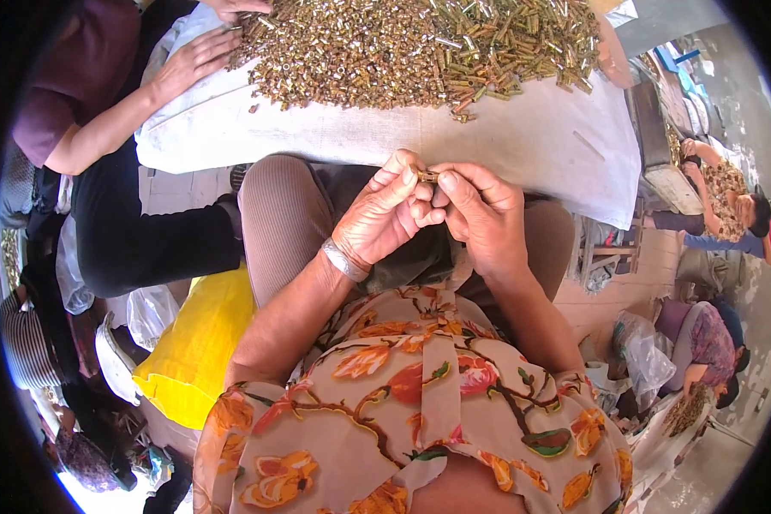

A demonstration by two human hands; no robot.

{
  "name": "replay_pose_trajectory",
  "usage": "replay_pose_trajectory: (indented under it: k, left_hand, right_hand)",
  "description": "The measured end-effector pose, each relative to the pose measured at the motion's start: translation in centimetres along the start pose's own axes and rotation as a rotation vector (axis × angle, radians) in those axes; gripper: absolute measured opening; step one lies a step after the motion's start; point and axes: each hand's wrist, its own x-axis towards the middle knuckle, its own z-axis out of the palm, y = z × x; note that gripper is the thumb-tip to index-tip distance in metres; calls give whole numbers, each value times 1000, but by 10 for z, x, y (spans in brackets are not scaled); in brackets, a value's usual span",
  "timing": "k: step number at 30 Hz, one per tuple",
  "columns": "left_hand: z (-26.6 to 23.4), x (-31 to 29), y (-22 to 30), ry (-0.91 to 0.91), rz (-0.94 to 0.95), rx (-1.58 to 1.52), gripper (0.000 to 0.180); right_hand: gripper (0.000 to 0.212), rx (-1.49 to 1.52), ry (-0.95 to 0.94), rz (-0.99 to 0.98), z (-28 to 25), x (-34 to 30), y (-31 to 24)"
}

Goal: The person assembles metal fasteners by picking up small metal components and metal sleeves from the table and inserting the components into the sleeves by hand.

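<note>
In front of my lap, just short of the table edge, a small brass-coloured metal piece [427,176] sits between my two hands. My left hand [381,210], with a silver bracelet at its wrist, pinches one end between thumb and fingers. The other end is gripped by the thumb and fingertips of my right hand [487,210]. Fingers hide part of the piece. Beyond them, a heap of short, nut-like brass-coloured pieces [343,64] lies on a white cloth [274,137]. Longer tube-like pieces [522,47] are heaped at its right.
At the far left, a co-worker's hand [199,60] rests beside the heap. A yellow sack [206,343] and clear plastic bags [152,315] stand low on the left. To the right, other people work at a wooden table [672,176] and beside a plastic bag [647,351].
</note>
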Motion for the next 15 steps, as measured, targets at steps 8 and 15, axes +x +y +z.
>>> replay_pose_trajectory:
  k: [8,15]
  left_hand:
    - [2,0,-1,41,65,16,19]
    - [4,1,7,25,-58,35,25]
  right_hand:
    - [18,60,76,-11,10,2,6]
    - [17,174,-77,164,-13,9,-5]
